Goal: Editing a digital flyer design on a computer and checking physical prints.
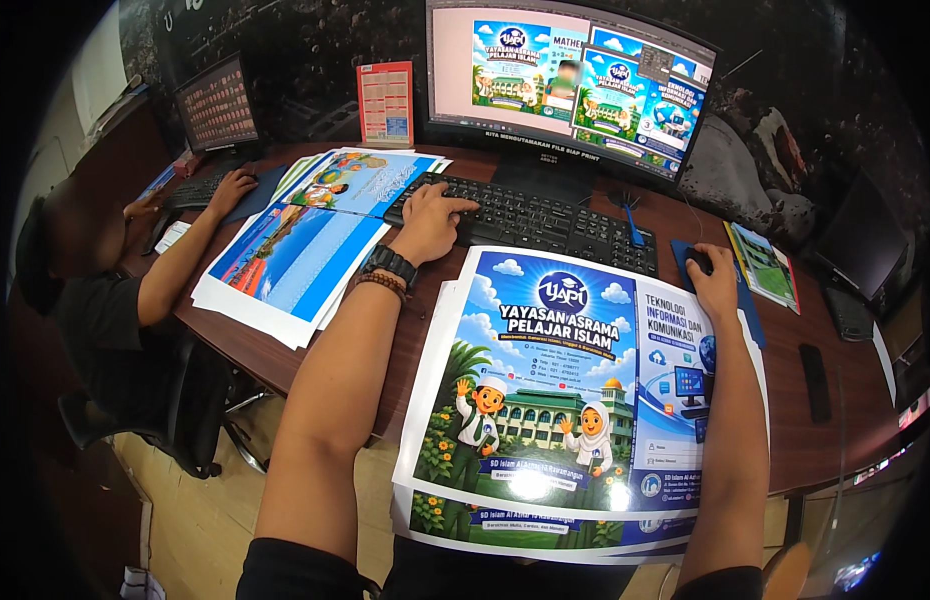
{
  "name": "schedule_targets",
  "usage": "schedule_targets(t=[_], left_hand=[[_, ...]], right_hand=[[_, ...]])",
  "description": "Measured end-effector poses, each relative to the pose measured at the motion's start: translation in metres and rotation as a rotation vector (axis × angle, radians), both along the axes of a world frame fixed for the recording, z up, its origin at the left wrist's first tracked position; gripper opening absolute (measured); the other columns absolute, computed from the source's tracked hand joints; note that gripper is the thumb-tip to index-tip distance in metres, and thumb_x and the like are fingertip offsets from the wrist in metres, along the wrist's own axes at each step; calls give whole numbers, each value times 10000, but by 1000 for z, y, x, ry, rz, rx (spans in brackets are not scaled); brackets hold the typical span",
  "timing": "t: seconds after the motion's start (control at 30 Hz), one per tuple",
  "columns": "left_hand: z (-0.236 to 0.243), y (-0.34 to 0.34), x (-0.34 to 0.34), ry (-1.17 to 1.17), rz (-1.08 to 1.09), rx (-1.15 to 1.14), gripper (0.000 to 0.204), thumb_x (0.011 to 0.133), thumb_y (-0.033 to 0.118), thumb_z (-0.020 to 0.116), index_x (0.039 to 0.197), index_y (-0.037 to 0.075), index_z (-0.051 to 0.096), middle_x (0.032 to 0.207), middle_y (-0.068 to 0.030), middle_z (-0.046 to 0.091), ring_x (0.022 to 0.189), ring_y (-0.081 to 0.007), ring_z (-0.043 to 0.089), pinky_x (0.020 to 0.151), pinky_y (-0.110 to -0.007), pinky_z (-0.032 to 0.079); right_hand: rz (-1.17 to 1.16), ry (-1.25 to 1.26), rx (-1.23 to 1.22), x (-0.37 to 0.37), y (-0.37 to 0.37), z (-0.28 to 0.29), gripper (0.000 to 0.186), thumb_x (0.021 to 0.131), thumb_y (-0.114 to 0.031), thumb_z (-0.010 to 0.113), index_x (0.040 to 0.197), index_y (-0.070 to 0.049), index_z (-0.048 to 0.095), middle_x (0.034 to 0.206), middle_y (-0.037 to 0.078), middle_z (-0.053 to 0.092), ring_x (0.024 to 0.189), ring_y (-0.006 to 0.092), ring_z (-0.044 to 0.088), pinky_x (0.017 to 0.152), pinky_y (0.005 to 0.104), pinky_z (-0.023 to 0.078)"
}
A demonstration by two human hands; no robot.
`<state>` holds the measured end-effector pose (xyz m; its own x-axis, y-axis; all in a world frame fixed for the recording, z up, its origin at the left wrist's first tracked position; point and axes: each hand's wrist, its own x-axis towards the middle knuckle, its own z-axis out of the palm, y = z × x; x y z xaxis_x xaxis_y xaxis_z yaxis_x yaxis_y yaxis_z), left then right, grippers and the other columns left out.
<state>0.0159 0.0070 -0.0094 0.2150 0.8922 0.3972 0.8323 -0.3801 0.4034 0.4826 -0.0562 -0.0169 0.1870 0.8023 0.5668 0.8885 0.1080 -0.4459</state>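
Left grip (432, 218): half-spread, index extended, on keyboard (545, 222) | Right grip (717, 282): wrapped around dark mouse (698, 263)

The keyboard (540, 222) lies before the monitor (525, 90), behind the nearer sheet stack (545, 385) and left of the mouse (698, 263).

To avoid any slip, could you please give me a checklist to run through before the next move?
1. Left hand at the keyboard: ok, over the keys.
2. Typing under way: cannot tell.
3. Right hand on the mouse: ok.
4. Large monitor lit: ok, artwork showing.
5. Nearest printed sheets squarely stacked: not ok, edges staggered.
6. Those sheets fully on the desk: not ok, they overhang its front edge.
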Motion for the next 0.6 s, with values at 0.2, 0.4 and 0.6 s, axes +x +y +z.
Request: schedule_targets(t=[0.2, 0.4, 0.6], left_hand=[[-1, 3, -2, -7, -2, 40, 515, 827, -41, 539, 1172, 301, 711, 1473, -188, 404, 1391, -402, 295, 1158, -529, 168], [1, 0, 2, 3, -50, 13, 568, 779, -121, 503, 1066, 295, 761, 1499, -186, 381, 1413, -400, 268, 1174, -516, 142], [10, -13, 13, 75, -53, 52, 628, 749, -150, 470, 1103, 285, 751, 1486, -188, 408, 1409, -384, 305, 1173, -489, 178]], right_hand=[[17, -5, 13, 0, 1, 0, 324, 823, -196, 684, 1118, -62, 662, 1156, 133, 566, 1096, 319, 573, 963, 389, 449], [11, -5, 20, -3, -2, 2, 320, 818, -182, 687, 1111, -56, 662, 1146, 139, 566, 1088, 323, 572, 959, 390, 449], [15, 2, 23, -2, -1, 1, 322, 814, -177, 691, 1106, -46, 661, 1144, 148, 560, 1096, 327, 563, 961, 389, 447]])
